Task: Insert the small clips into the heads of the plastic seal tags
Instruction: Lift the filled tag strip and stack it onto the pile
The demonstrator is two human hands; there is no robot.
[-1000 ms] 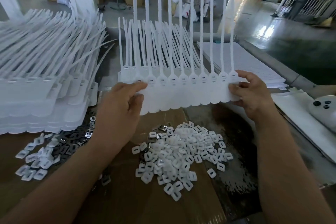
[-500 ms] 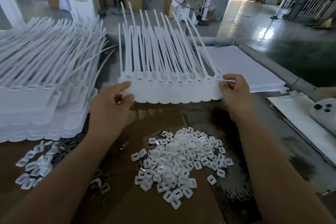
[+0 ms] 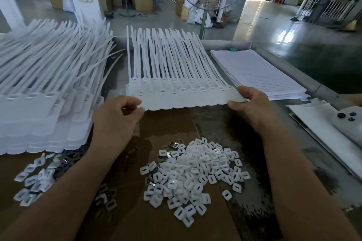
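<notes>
Left hand [image 3: 115, 121] and right hand [image 3: 252, 107] pinch the ends of a white plastic seal-tag strip [image 3: 186, 98], best laid flat, heads up.

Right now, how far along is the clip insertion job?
Done: cannot tell; the stack of tag strips at the left is too blurred to show seated clips. In hand: left hand and right hand grip the ends of one strip of seal tags, no clip picked up. Left: the pile of clips lies loose on the cardboard.
</notes>
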